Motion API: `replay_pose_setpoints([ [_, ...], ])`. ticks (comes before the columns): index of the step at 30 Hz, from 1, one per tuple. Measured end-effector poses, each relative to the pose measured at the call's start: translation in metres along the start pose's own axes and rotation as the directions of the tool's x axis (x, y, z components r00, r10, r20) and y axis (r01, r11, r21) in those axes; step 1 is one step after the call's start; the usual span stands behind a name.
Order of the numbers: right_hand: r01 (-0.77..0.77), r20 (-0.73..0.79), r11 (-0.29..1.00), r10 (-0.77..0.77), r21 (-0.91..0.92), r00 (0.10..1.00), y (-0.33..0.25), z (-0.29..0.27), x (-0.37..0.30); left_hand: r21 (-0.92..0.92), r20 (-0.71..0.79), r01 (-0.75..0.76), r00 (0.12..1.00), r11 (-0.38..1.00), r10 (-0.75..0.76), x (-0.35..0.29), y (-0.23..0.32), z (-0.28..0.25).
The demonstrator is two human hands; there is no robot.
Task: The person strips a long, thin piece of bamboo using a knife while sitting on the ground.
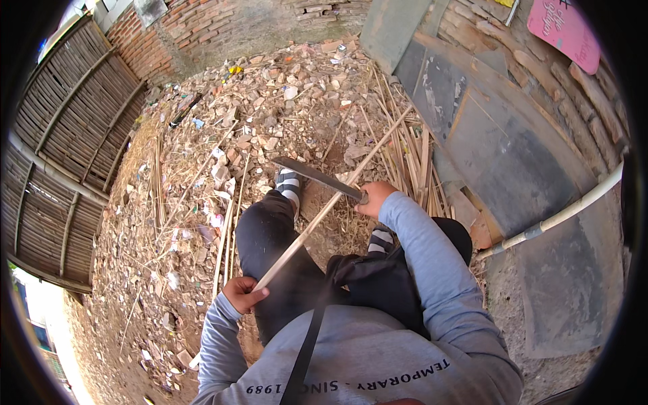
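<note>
My left hand (244, 295) is closed around the near end of a long, pale bamboo strip (297, 244), by my left thigh. The strip slants up and away to the right, past my knees. In my right hand (376, 200) is the handle end of a machete (312, 174), the grip mostly covered by my fingers. Its dark blade points left and crosses the strip near my right hand. Whether the edge bites into the bamboo I cannot tell. Below the blade tip is my left foot in a striped sandal (288, 187).
Several split bamboo strips (413, 158) lie beyond my right hand; more thin strips (226, 233) lie left of my leg. Rubble and litter (270, 101) cover the ground. A bamboo-slat panel (74, 115) stands left, a brick wall (209, 30) behind. Grey sheets (506, 165) and a pole (560, 216) are right.
</note>
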State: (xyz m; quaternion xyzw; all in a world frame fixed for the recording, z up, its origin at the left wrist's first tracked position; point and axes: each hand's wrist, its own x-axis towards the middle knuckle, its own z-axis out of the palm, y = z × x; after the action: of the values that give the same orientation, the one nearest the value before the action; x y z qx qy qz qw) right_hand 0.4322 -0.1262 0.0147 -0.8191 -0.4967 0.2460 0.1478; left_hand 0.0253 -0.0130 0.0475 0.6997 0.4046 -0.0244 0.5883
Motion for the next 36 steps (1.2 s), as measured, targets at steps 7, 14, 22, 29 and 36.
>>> replay_pose_setpoints([
  [7, 0.013, -0.007, 0.999, -0.013, -0.041, 1.000, 0.000, -0.003, -0.001, -0.014, 0.017, -0.017, 1.000, 1.000, 0.017, 0.002, -0.005, -0.001],
  [14, 0.067, -0.055, 0.994, -0.072, -0.087, 0.996, -0.001, -0.001, -0.003, 0.005, -0.001, -0.046, 0.999, 0.999, 0.046, 0.004, -0.009, -0.001],
  [22, 0.014, -0.042, 0.993, -0.019, -0.115, 0.999, 0.001, -0.010, 0.001, -0.030, 0.024, -0.005, 1.000, 1.000, 0.006, 0.006, -0.014, -0.003],
  [29, -0.057, 0.123, 0.993, 0.069, -0.102, 0.990, -0.008, -0.019, -0.002, -0.020, 0.039, -0.043, 0.998, 0.999, 0.044, 0.004, -0.007, -0.002],
  [36, 0.013, -0.068, 0.994, -0.020, -0.107, 0.998, 0.001, 0.001, 0.003, 0.012, 0.020, -0.021, 1.000, 1.000, 0.020, 0.001, -0.005, -0.002],
])
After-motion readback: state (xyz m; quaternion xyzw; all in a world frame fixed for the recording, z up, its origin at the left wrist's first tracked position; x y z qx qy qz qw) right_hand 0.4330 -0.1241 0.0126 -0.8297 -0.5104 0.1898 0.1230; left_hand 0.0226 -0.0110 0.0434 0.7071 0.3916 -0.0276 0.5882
